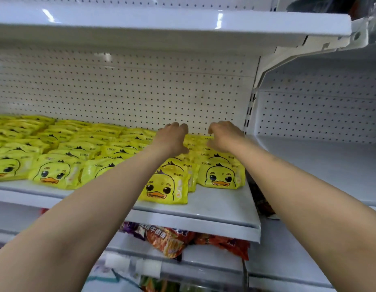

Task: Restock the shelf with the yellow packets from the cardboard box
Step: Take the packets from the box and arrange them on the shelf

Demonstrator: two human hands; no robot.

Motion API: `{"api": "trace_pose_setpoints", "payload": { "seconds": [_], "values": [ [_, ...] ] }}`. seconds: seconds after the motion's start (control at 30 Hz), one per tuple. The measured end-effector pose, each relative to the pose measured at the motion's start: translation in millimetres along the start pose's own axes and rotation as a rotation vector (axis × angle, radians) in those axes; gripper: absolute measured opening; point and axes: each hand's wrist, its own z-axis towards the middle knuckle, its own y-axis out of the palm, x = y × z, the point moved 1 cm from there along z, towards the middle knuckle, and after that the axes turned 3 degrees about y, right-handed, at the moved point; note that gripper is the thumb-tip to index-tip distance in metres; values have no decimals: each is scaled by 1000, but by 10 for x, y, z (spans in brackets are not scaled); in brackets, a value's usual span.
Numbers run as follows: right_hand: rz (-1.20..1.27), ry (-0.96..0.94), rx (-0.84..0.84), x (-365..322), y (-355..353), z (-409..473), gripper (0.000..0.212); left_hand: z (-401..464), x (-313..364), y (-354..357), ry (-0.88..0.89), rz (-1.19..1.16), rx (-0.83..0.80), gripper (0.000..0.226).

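Note:
Rows of yellow packets (56, 157) with a duck face cover the white shelf (214, 209). Both my arms reach far in to the rear of the rightmost rows. My left hand (172, 138) and my right hand (222, 135) lie knuckles-up with curled fingers on the back yellow packets (198, 144) near the pegboard; the fingertips are hidden, so whether they clasp a packet I cannot tell. One front packet (165, 188) juts out ahead of its row, beside another packet (222, 174) at the right end. The cardboard box is out of view.
A white shelf (161, 28) hangs overhead. The perforated back wall (130, 91) stands just behind my hands. A bare shelf bay (330, 165) lies to the right. Below, red and orange snack bags (172, 241) sit on a lower shelf.

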Motion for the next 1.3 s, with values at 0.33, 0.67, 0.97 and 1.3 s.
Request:
{"api": "trace_pose_setpoints", "payload": {
  "seconds": [0.33, 0.67, 0.97, 1.3],
  "values": [
    [185, -329, 165, -1956, -368, -355, 51, -1398, -1760, -923, -159, 0, 135, 63],
    [328, -680, 155, -4624, 86, -980, 48, -3498, -3724, -1507, -411, 186, 141, 57],
    [398, -899, 54, -6790, 268, -1393, 52, -4937, -4977, -1824, -654, 270, 105, 53],
    [418, -1117, -10, -8839, 651, -1221, 52, -5758, -6470, -1909, -865, 357, 106, 53]
  ]
}}
